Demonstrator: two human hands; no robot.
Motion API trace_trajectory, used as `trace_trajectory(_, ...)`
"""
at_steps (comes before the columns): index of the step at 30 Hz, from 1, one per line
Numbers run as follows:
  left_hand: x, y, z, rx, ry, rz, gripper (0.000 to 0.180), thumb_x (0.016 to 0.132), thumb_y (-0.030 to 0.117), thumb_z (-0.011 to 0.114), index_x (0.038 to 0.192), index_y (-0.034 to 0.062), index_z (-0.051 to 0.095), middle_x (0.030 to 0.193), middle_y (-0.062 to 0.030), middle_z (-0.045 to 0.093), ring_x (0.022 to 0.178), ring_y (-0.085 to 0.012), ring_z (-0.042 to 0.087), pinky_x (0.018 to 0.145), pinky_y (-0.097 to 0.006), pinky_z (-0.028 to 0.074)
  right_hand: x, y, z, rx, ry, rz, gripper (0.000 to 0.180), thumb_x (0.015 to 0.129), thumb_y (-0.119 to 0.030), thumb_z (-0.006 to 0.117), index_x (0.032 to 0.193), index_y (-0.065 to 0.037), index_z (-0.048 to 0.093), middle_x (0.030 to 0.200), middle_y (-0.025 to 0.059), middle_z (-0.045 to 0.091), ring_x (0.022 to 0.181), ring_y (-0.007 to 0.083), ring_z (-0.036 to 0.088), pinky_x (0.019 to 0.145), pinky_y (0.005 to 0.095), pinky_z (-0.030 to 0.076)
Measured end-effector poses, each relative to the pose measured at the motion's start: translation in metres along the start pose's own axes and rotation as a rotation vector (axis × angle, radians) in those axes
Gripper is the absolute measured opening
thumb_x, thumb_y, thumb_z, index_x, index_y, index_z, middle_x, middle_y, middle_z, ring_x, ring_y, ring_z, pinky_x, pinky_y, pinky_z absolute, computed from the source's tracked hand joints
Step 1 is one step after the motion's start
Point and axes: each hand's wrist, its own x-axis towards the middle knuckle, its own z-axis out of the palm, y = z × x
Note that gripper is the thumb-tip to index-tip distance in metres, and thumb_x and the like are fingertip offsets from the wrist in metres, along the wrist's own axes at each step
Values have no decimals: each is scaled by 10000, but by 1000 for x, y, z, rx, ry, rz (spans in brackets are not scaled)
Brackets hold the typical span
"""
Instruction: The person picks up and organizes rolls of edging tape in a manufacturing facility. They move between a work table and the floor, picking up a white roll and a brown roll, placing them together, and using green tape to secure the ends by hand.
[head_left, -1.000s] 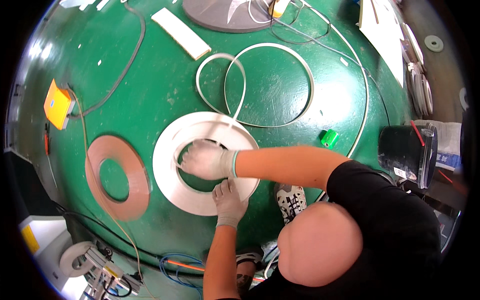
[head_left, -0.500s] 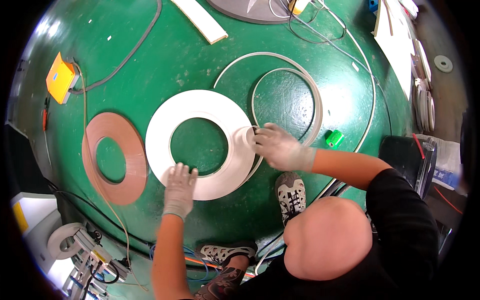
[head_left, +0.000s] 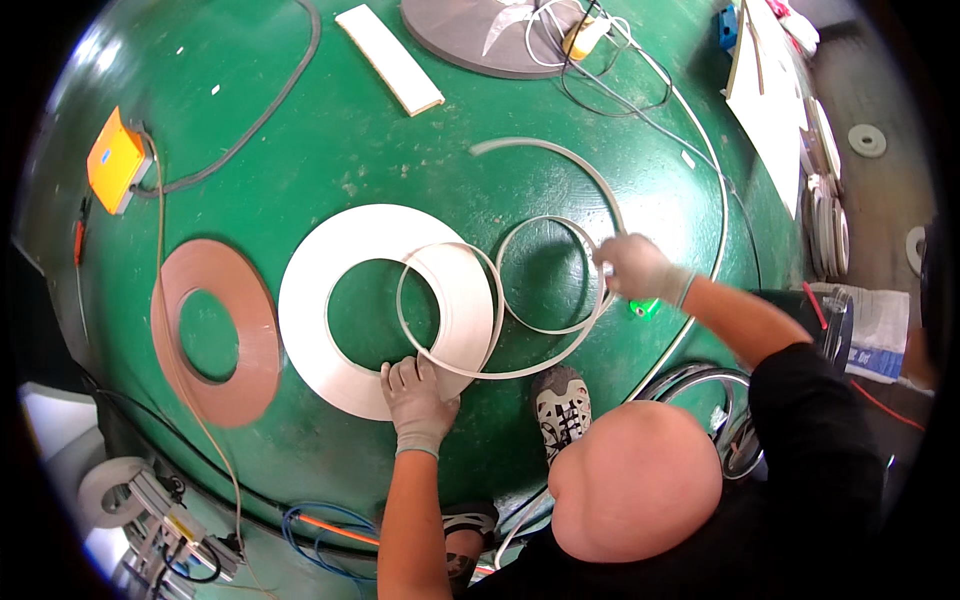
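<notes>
A wide white coil of edge banding [head_left: 305, 290] lies flat on the green floor. My left hand [head_left: 418, 400], in a thin pale glove, rests on its near rim, fingers stretched over the band toward the central hole. From the coil a loose white strip [head_left: 497, 375] runs in large loops, over the coil and off to its right. My right hand [head_left: 637, 268], also gloved, is closed around this strip to the right of the coil. The strip's free end curves away at the far side, smeared by motion. What lies inside my right fist is partly hidden.
A brown coil [head_left: 255, 340] lies at the left under a thin cable. A green roll [head_left: 643, 308] sits by my right wrist. Cables [head_left: 725, 215] cross the right side. Farther off are a white board [head_left: 390, 60], a dark grey disc [head_left: 460, 50] and a yellow foot-pedal-like box [head_left: 115, 160].
My right hand has moved right from the coil's edge, drawing the strip into a new loop over it. My left hand has shifted right along the near rim.
</notes>
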Motion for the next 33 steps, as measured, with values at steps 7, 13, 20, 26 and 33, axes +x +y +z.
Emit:
trace_trajectory(7, -2, -5, 4, -32, 8, -42, 949, 697, 409, 836, 1482, 57, 436, 1360, -193, 509, 1369, -375, 418, 1237, -548, 232, -25, -10, 93, -245, 92, -163, 262, 822, -218, 737, 1060, -113, 707, 1126, 77, 675, 1210, 257, 601, 1206, 480, 343)
trace_trajectory(13, 3, 0, -1, 61, -56, -5, 937, 676, 416, 849, 1450, 46, 470, 1367, -175, 503, 1350, -431, 404, 1219, -543, 258, -13, 22, 72, -194, 52, -220, 226, 826, -258, 744, 1008, -125, 732, 1071, 63, 691, 1161, 259, 622, 1193, 480, 356)
trace_trajectory(20, -4, 3, 4, 13, 45, -3, 972, 703, 460, 850, 1473, 18, 453, 1386, -163, 482, 1366, -355, 401, 1255, -540, 201, -31, -16, 81, -201, -117, -321, 230, 832, -272, 735, 999, -114, 723, 1024, 84, 677, 1056, 302, 636, 1015, 465, 470)
trace_trajectory(26, 10, 31, 8, 9, -19, -135, 1085, 724, 475, 853, 1554, 2, 338, 1409, -162, 457, 1375, -342, 388, 1230, -516, 234, 1, -46, 10, 234, 477, -261, 142, 850, -65, 695, 992, -78, 707, 842, 140, 671, 808, 356, 651, 777, 470, 526)
trace_trajectory(33, 40, 68, 16, -85, 73, -206, 993, 730, 399, 833, 1509, -12, 374, 1375, -149, 470, 1331, -344, 426, 1166, -488, 317, -8, -45, -204, 413, 461, 36, 168, 966, -109, 677, 1115, -53, 731, 707, -11, 610, 595, 71, 555, 531, 270, 469)
